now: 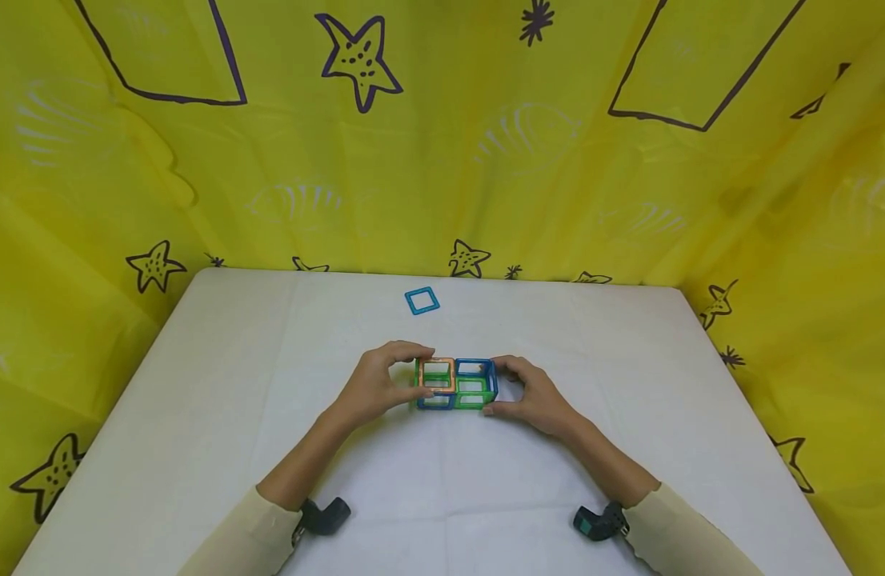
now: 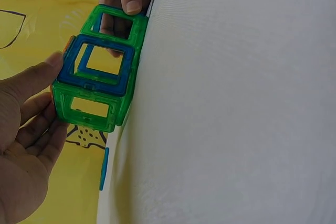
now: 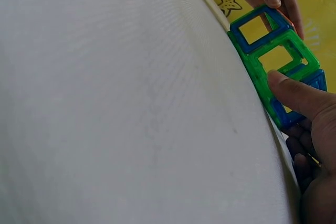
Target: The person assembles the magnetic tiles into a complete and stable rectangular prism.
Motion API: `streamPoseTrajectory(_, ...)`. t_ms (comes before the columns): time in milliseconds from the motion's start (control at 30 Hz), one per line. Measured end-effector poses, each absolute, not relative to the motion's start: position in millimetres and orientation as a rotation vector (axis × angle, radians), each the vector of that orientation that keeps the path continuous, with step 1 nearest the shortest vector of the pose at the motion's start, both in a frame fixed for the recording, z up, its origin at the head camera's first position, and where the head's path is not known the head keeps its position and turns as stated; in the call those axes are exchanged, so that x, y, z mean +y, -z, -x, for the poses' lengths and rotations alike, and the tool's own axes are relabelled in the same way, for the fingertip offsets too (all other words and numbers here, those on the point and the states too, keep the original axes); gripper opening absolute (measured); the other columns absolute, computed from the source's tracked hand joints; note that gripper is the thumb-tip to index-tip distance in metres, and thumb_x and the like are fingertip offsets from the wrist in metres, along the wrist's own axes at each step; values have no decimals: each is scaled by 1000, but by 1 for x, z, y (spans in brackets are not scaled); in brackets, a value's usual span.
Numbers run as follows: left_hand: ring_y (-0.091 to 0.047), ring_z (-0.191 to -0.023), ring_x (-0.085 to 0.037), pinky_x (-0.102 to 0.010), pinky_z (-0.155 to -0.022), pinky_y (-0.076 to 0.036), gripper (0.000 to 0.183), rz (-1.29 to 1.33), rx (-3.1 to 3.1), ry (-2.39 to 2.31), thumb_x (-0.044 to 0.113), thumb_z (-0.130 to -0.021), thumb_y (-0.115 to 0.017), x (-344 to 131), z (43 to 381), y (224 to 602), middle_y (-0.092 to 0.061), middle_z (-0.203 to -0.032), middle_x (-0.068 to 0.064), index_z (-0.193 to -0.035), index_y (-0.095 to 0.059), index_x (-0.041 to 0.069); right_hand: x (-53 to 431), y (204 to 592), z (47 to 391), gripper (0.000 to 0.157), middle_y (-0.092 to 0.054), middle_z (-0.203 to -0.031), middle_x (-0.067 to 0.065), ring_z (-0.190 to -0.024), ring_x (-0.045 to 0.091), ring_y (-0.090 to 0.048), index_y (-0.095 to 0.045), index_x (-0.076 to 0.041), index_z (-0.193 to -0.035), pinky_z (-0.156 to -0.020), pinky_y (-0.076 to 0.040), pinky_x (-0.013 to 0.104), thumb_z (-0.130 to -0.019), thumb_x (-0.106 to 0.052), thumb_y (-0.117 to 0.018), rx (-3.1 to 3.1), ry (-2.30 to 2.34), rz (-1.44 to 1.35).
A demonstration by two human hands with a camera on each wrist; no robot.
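Note:
Two joined cubes of magnetic tiles (image 1: 454, 394), with green and blue see-through frames, sit on the table between both hands. An orange square tile (image 1: 454, 376) lies across the top of the left cube. My left hand (image 1: 371, 384) holds that cube, thumb in front and fingers behind at the orange tile. At the other end, my right hand (image 1: 536, 398) grips the right cube, its thumb on the green front tile (image 3: 257, 72) and fingers behind the block. Whether a tile covers the top of the right cube, I cannot tell.
A loose blue square tile (image 1: 426, 310) lies flat farther back on the white-covered table (image 1: 270, 336). A yellow curtain (image 1: 428, 176) with starfish drawings hangs behind and along both sides. Each wrist wears a small black camera (image 1: 327, 517).

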State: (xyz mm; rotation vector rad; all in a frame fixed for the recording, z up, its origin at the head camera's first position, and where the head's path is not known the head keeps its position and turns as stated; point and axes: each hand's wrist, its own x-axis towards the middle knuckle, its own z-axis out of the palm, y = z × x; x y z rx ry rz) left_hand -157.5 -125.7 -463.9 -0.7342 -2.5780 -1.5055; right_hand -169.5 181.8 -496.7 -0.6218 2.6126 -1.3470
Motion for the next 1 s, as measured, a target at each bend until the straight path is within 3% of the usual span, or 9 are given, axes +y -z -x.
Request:
streamPoseTrajectory(433,-61,-129,-29,-50,-107,-50,66,755,-2612,1466,14,-77,-96,-126,158,465,-69,-136,-8,-136,-69,2,182,498,170,71,-66,-130,7,-117,28,-57,-62,-4,-138,-103,-46,51,-78,-21,-96,2623,1339,629)
streamPoseTrajectory(1000,-63,-125,-29,-50,-105,-51,62,740,-2679,1471,15,-79,-95,-125,159,465,-70,-134,-9,-134,-70,2,182,498,170,70,-66,-130,7,-116,27,-57,-62,-5,-137,-102,-46,51,-78,-22,-96,2626,1343,630)
